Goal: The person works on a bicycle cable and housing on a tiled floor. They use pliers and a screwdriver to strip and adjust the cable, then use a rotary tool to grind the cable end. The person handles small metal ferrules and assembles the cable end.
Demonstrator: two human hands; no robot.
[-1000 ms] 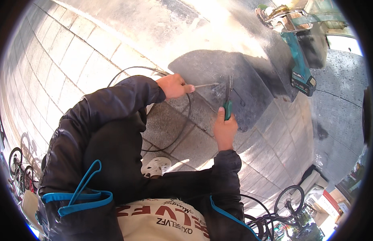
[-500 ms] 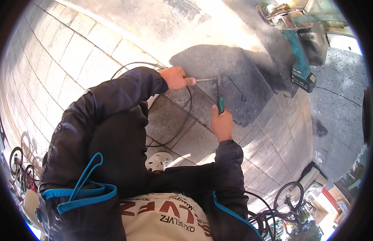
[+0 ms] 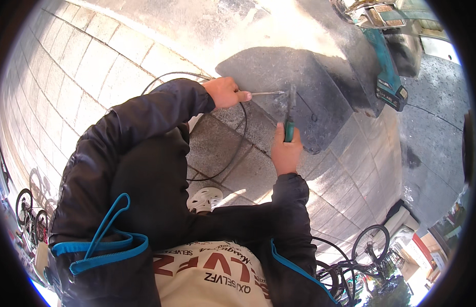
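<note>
Since the earlier frame, the right hand [image 3: 287, 152] has shifted a little to its right together with the green-handled tool [image 3: 289, 131], while the left hand [image 3: 226, 93] remains at nearly the same place over the ground. In the head view, the left hand is closed on a thin rod [image 3: 268, 93], with the thumb lying along it and the tip pointing right. The right hand is wrapped round the green handle, and the metal part reaches away from the person, over a dark slab [image 3: 327, 110].

This slab has a rounded left end and a corner at the right; to the right of the green-handled tool, its surface leaves some free room. Below its near edge lies paving [image 3: 245, 181], where a black cable [image 3: 245, 125] makes a wide loop. On the slab's far right side, a teal cordless tool [image 3: 385, 64] with a black battery is near the edge.

At the upper right, a metal frame [image 3: 384, 15] has brown matter in its openings; I cannot tell what it is.

Half a second earlier, the metal part met the rod's tip; now it stands just beside it, blurred, so contact is not certain.
</note>
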